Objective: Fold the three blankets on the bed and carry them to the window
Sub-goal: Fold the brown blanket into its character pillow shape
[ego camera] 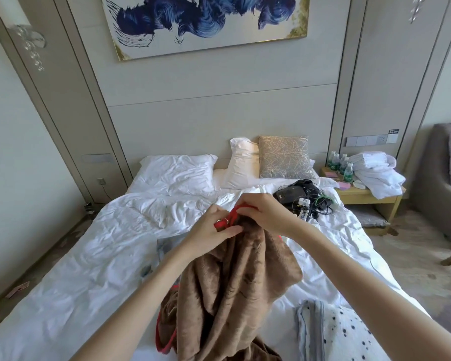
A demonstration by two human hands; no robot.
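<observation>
**K:** Head view check. What are the hands doing?

**R:** Both raised over the bed with the rumpled white duvet (71, 256). Left hand (210, 230) and right hand (264, 212) sit close together, each pinching the red-trimmed top edge of the brown plush blanket (235, 287). Fingers curled onto the fabric on both sides.

**K:** Blanket position?

**R:** Hanging from the pinch in long vertical folds, lower part bunched on the duvet near the foot of the bed. Red trim also shows at its lower left.

**K:** Other blankets?

**R:** White blanket with dark dots and a pale blue-grey edge (349, 337) lies on the bed at lower right, just beside the brown one. A grey fabric piece (167, 246) lies on the duvet behind the left forearm; mostly hidden, can't tell what it is.

**K:** Clutter?

**R:** Black pouch with tangled cables (301, 198) on the bed's far right. Wooden nightstand (370, 195) beside it carries green-labelled water bottles (340, 165) and heaped white towels (378, 173). Two white pillows and a grey patterned cushion (284, 157) at the headboard.
</observation>
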